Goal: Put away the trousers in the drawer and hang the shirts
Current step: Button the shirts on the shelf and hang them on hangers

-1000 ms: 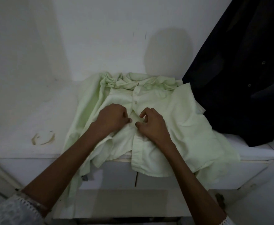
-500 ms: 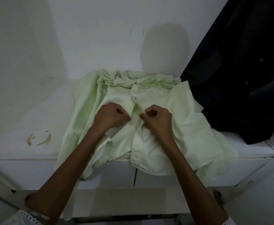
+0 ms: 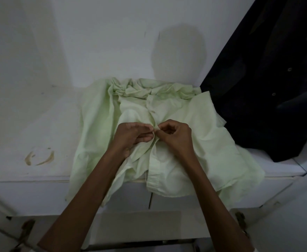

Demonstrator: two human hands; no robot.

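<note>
Head view: light green shirt [image 3: 194, 142] lay spread front-up on the white surface [image 3: 31, 124], collar bunched by the far wall, hem & a sleeve hanging over the near edge. Left hand [image 3: 130, 135] & right hand [image 3: 176, 135] met at the shirt's centre front, each pinching the placket fabric just near of a button [image 3: 153, 111]. Dark garment [image 3: 267, 88] at right, its lower part on the surface, touching the shirt. Brown ring stain [image 3: 39, 157] at left, well apart.
</note>
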